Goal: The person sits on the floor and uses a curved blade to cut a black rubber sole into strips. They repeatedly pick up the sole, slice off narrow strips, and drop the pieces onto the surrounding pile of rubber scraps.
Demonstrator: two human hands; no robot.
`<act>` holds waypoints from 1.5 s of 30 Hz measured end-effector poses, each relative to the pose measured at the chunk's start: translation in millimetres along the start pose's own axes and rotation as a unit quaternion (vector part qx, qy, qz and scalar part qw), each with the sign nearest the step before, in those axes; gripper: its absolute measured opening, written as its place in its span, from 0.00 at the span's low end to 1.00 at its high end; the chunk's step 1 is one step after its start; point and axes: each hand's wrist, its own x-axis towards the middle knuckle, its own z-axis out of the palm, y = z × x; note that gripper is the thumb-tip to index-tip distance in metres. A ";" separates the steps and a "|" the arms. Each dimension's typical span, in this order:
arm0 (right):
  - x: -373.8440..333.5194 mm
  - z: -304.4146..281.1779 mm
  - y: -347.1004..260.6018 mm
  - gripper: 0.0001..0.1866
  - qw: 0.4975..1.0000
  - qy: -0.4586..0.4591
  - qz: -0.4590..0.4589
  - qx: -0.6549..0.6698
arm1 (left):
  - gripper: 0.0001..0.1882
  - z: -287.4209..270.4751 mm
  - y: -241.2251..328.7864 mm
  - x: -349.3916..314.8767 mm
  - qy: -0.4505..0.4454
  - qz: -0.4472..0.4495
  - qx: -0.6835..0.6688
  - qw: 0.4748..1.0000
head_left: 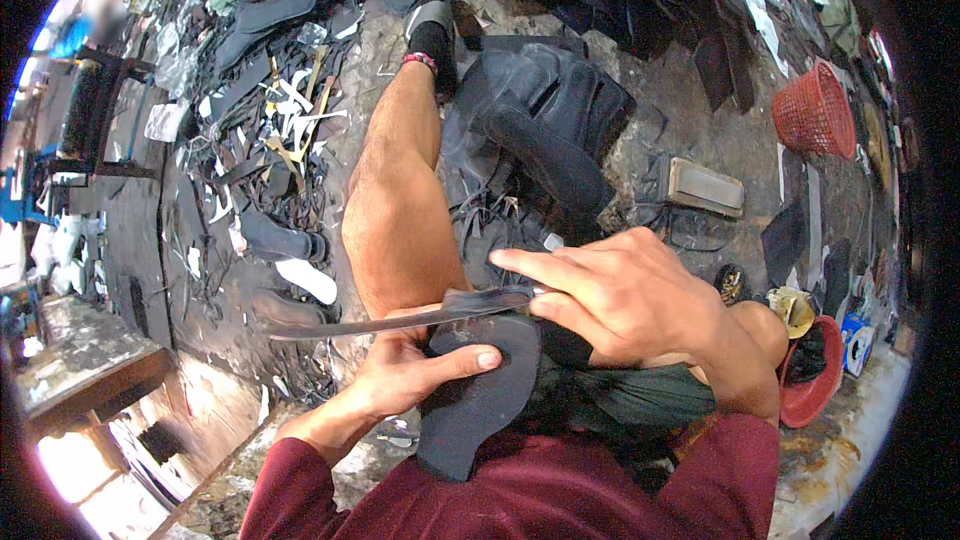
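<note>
In the head view, a stained grey floor littered with dark and white scraps fills a cluttered workroom, where two red containers, a mesh basket and a tub, stand at the right. The left hand grasps one black sole-shaped piece above the lap, its long axis running away from the body and leaning right, broad end farthest. The right hand pinches one long, thin, dark blade-like strip, which lies crosswise just beyond the piece, tapering leftward.
</note>
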 end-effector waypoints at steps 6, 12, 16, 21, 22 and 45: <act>-13.4 -0.6 14.5 0.19 0.993 -0.005 0.032 0.113 | 0.44 -42.1 -14.0 18.7 -0.167 0.020 0.065 0.984; -74.6 36.8 -30.0 0.18 0.904 0.300 0.173 0.251 | 0.37 1.2 -26.9 38.5 -0.158 0.380 -0.239 0.880; -79.5 57.7 -42.7 0.23 0.840 0.353 0.180 0.369 | 0.27 80.6 20.8 45.7 0.217 0.273 -0.254 0.902; -139.0 113.6 -22.9 0.20 0.898 0.399 0.173 0.072 | 0.26 85.6 15.6 53.3 0.163 0.217 -0.352 0.896; -154.9 124.0 -23.2 0.20 0.897 0.395 0.177 0.088 | 0.26 82.7 12.7 54.0 0.169 0.213 -0.341 0.900; 44.8 91.5 17.5 0.18 0.900 0.402 0.122 0.119 | 0.32 51.7 -40.6 36.5 0.169 0.163 -0.135 0.963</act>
